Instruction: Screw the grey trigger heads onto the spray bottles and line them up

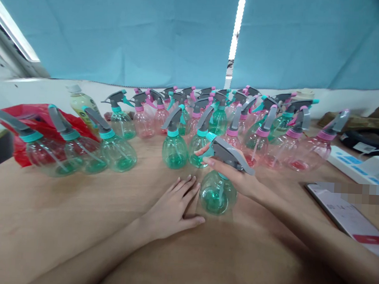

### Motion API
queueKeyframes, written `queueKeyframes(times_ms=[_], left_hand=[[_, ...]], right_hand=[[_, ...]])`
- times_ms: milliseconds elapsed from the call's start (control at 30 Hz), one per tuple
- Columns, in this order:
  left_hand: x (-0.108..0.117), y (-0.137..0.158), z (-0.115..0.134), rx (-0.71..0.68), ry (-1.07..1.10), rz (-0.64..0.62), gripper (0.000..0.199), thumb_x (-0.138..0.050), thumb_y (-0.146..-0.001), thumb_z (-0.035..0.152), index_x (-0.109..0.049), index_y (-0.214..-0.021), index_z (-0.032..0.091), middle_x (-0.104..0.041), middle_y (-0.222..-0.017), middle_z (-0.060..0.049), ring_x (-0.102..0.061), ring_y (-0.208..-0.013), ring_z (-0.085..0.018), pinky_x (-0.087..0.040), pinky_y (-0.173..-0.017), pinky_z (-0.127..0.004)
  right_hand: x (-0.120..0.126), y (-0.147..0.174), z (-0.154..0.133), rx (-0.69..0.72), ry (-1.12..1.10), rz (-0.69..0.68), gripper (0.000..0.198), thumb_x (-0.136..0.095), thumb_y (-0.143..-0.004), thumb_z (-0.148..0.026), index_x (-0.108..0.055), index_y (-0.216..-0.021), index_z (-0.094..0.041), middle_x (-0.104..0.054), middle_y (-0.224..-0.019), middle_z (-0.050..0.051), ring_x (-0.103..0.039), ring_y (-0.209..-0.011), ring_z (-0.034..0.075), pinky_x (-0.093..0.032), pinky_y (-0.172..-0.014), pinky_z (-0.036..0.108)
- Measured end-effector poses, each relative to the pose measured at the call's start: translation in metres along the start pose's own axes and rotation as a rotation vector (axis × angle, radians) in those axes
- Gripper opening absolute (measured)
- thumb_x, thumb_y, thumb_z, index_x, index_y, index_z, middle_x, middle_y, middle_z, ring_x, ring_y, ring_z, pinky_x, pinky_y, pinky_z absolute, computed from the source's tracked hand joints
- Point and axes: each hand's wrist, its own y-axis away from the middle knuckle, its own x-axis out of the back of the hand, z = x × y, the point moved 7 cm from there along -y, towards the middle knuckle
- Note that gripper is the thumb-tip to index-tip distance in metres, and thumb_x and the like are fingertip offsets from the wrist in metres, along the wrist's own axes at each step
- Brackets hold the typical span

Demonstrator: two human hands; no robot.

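Note:
My right hand (230,171) is closed around the neck and grey trigger head of a green spray bottle (217,196) at the middle of the table. Its turquoise nozzle points to the upper left, and the round clear-green body looks upright, at or near the tabletop. Just left of that bottle, my left hand (175,207) lies flat on the wood with fingers spread, holding nothing. Two more green spray bottles, one (175,152) and another (199,146), stand right behind the hands.
Several green and pink spray bottles (217,120) crowd the back. More green ones (117,153) stand left, before a red plastic bag (22,112) and a drink bottle (81,104). At right lie a phone (341,211) and a white power strip (350,163). A blue curtain (134,37) hangs behind.

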Motion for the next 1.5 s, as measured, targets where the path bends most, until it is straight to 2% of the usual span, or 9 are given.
queueKeyframes(times_ms=[200,367,667,867,1067,1167,1300,1500], left_hand=[[0.001,0.000,0.001,-0.001,0.012,-0.002,0.085,-0.037,-0.090,0.071,-0.029,-0.148,0.009,-0.028,-0.153,-0.017,-0.022,-0.143,-0.032,-0.020,-0.114,-0.049],[0.001,0.000,0.001,0.007,0.027,-0.014,0.086,-0.037,-0.090,0.071,-0.028,-0.148,0.008,-0.027,-0.153,-0.018,-0.021,-0.143,-0.033,-0.021,-0.114,-0.050],[0.001,0.000,0.001,0.008,0.017,-0.017,0.086,-0.041,-0.089,0.069,-0.030,-0.147,0.006,-0.028,-0.153,-0.018,-0.022,-0.142,-0.033,-0.018,-0.115,-0.048],[0.001,-0.001,0.002,0.012,-0.002,-0.035,0.087,-0.039,-0.090,0.070,-0.028,-0.147,0.005,-0.026,-0.154,-0.017,-0.021,-0.143,-0.032,-0.019,-0.115,-0.048],[0.001,0.000,0.002,0.001,0.008,-0.024,0.085,-0.038,-0.090,0.070,-0.029,-0.147,0.007,-0.027,-0.153,-0.017,-0.021,-0.143,-0.031,-0.018,-0.115,-0.048],[0.001,0.000,0.002,-0.002,0.026,-0.014,0.084,-0.036,-0.090,0.070,-0.029,-0.148,0.009,-0.027,-0.154,-0.016,-0.021,-0.143,-0.031,-0.018,-0.115,-0.049],[0.001,0.000,0.001,-0.004,0.053,0.001,0.084,-0.037,-0.090,0.070,-0.029,-0.148,0.010,-0.028,-0.153,-0.016,-0.021,-0.143,-0.032,-0.019,-0.114,-0.051],[0.001,0.000,0.001,-0.002,0.042,-0.015,0.086,-0.036,-0.090,0.071,-0.029,-0.148,0.008,-0.026,-0.154,-0.017,-0.020,-0.143,-0.032,-0.018,-0.115,-0.049]], right_hand=[[0.000,-0.001,0.001,0.018,0.008,-0.017,0.017,-0.060,-0.087,-0.039,-0.062,-0.096,-0.024,-0.060,-0.087,0.000,-0.055,-0.075,0.015,-0.046,-0.074,0.032],[0.002,-0.001,0.007,0.005,0.062,0.025,0.019,-0.061,-0.085,-0.044,-0.059,-0.088,-0.025,-0.055,-0.076,-0.002,-0.051,-0.065,0.013,-0.043,-0.062,0.030],[0.003,0.000,-0.003,0.057,0.096,0.056,0.022,-0.059,-0.086,-0.041,-0.051,-0.075,-0.025,-0.045,-0.064,-0.005,-0.040,-0.055,0.011,-0.036,-0.054,0.028],[0.004,0.000,-0.004,0.042,0.109,0.044,0.027,-0.057,-0.086,-0.042,-0.046,-0.071,-0.024,-0.041,-0.064,-0.005,-0.039,-0.056,0.011,-0.033,-0.052,0.028],[0.004,0.000,-0.007,0.059,0.112,0.032,0.027,-0.057,-0.085,-0.045,-0.048,-0.069,-0.025,-0.040,-0.062,-0.004,-0.037,-0.055,0.012,-0.034,-0.053,0.029],[0.003,0.000,-0.002,0.029,0.069,0.008,0.021,-0.059,-0.086,-0.044,-0.056,-0.078,-0.025,-0.049,-0.068,-0.003,-0.044,-0.059,0.013,-0.041,-0.058,0.030],[0.003,0.001,-0.003,0.052,0.006,0.002,0.017,-0.062,-0.084,-0.039,-0.062,-0.094,-0.025,-0.065,-0.092,0.001,-0.059,-0.079,0.017,-0.047,-0.076,0.035],[0.003,0.003,-0.004,0.026,-0.073,0.019,0.018,-0.065,-0.083,-0.031,-0.063,-0.100,-0.026,-0.068,-0.104,0.001,-0.064,-0.096,0.019,-0.048,-0.091,0.038]])
